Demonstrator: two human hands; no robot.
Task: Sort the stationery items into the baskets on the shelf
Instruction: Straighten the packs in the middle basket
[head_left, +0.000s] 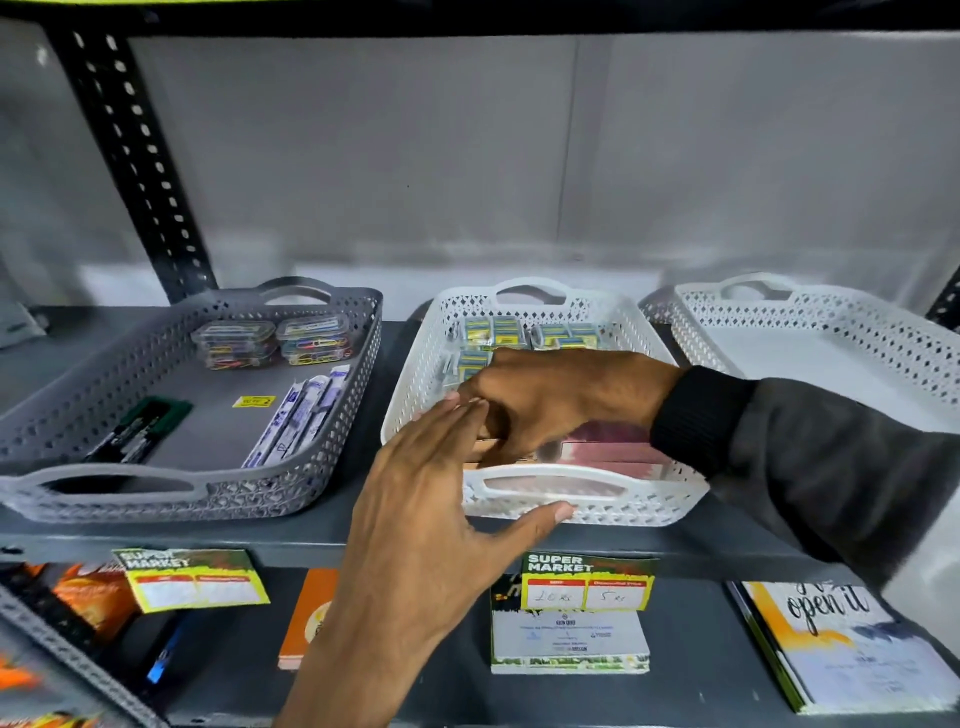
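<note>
Boxes (602, 449), reddish and flat, lie in the near end of the middle white basket (623, 322), centre of frame, with their long axis running left to right along the basket's front wall. Right hand (550, 400) reaches in from the right edge of the frame, fingers curled down onto the left end of these boxes; whether it actually pinches one cannot be told, as the fingertips are hidden behind the left hand. Left hand (431, 493) comes up from the lower centre, open and flat, holding nothing, its thumb resting under the basket's front handle (550, 486) and its fingers touching the right hand at the near left corner. Small yellow-and-blue packs (498, 332) fill the far end of the same basket. Grey basket (332, 447) at left holds pens and clip cases; the white basket (831, 312) at right looks empty. Judgement: the right hand is nearer the boxes and sits over their left end, so any seating or shifting would run along that left-right axis, with the left hand steadying the basket.
</note>
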